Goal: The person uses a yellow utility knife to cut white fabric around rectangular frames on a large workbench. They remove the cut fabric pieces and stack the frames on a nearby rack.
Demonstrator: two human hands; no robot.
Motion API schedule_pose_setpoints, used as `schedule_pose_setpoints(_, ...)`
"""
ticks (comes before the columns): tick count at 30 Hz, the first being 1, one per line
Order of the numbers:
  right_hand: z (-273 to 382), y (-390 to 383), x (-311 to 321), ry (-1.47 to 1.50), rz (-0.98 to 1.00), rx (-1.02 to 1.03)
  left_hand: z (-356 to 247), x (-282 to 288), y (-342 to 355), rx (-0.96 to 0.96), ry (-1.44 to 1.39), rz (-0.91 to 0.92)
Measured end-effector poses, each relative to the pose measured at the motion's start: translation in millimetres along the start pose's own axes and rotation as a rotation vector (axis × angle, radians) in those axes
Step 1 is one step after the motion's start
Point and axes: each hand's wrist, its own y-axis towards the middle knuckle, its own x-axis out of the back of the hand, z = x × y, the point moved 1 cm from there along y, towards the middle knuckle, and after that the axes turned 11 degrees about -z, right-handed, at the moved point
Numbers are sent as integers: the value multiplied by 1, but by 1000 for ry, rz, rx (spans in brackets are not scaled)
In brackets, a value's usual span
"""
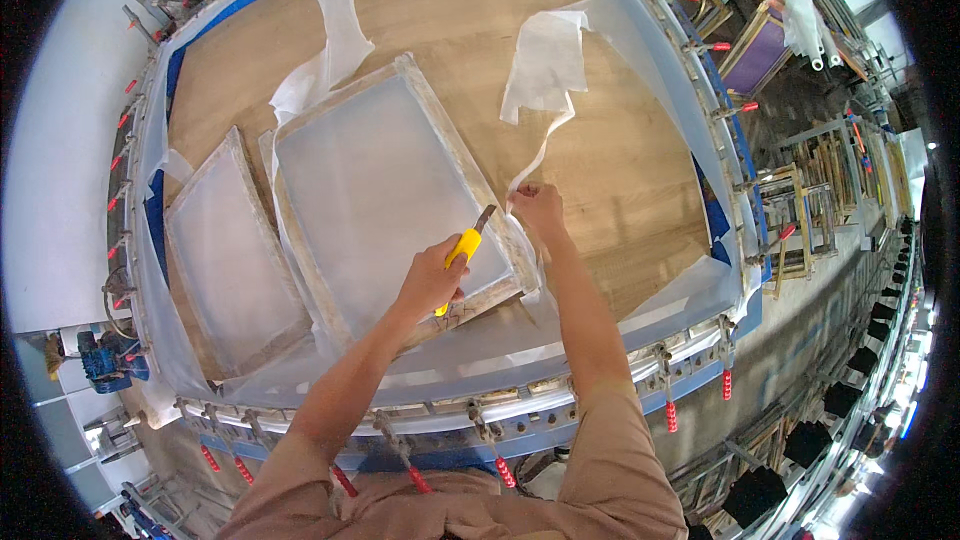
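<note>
— knife (463, 248) first: yellow handle, short blade, clenched in the person's left hand (432, 280), tip set at the right edge of a mesh-covered wooden frame (385, 195).

— and the other hand?

— right hand (538, 210) is pinched shut on a loose strip of white mesh (545, 80), pulling it up and away from that same edge. the strip runs off toward the far side of the wooden table (600, 170).

— so which step is this?

— looks to me like trimming the spare mesh off around the frame. blade and pinching fingers are just beside each other at the right edge, near the frame's near corner.

— what does the next cut need?

— my guess: keep the strip taut, run the blade along the frame's outer edge, and hold it clear of the fingers.

— anything else there?

— a second frame (232, 260) lies to the left, close beside the first, and red-handled clamps (671, 416) line the table's rim.
</note>
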Motion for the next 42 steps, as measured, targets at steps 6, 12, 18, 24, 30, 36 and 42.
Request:
schedule_pose_setpoints(6,11,6,15,44,76,188,-9,-18,27,116,63,51)
schedule_pose_setpoints(12,5,11,7,-90,93,214,-12,-29,36,106,124,49)
schedule_pose_setpoints(18,15,23,10,-47,-77,218,10,-79,-14,76,217,254)
schedule_pose_setpoints(24,13,34,42,-64,-134,205,17,-92,-39,141,231,418)
schedule_pose_setpoints(30,-57,-14,116,-724,-349,58,9,-11,-3,-120,207,231)
schedule_pose_setpoints(36,-45,-138,88,-629,-40,626,25,84,-18,-54,124,178)
schedule_pose_setpoints(42,23,-279,-11,-479,610,350,82,201,-108,80,-71,-204)
